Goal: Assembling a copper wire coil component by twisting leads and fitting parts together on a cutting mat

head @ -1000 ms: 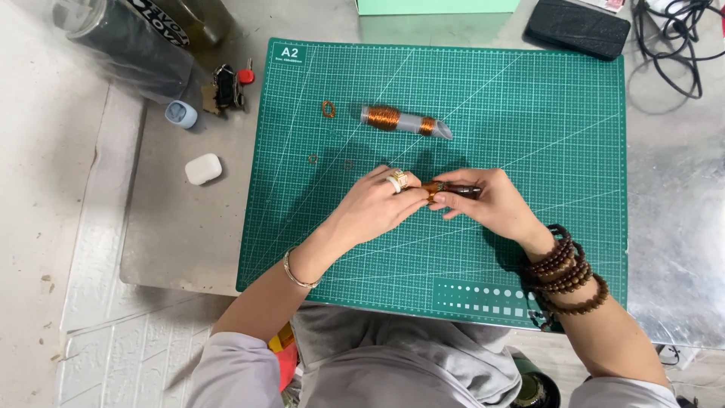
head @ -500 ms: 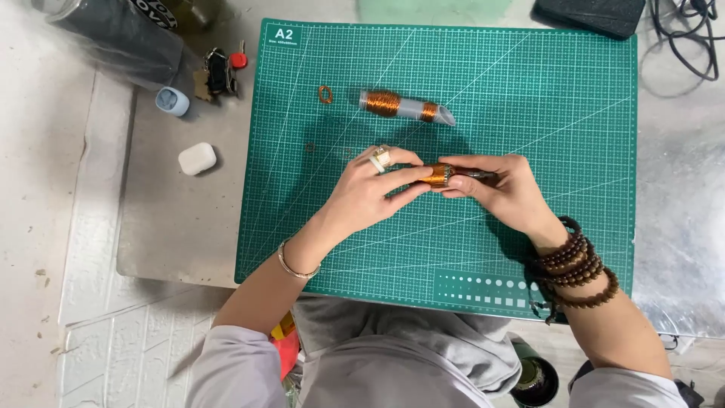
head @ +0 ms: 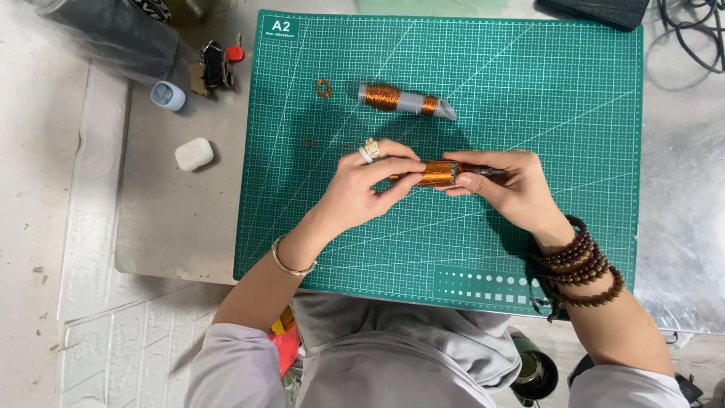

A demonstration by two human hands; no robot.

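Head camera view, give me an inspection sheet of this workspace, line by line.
Surface: green cutting mat with a grid, lying on a grey tabletop.
Job's things: copper-wound coil held level above the mat by both hands; a second grey tube with copper windings lies further back; small copper ring beside it.
Clutter: white case, pale blue cap, dark clip with red knob, clear plastic-wrapped dark bundle.
Grips: left hand pinches the coil's left end; right hand holds its right end.
Cables: black cables at the top right corner.
Surroundings: white textured floor; dark pouch at the top edge.
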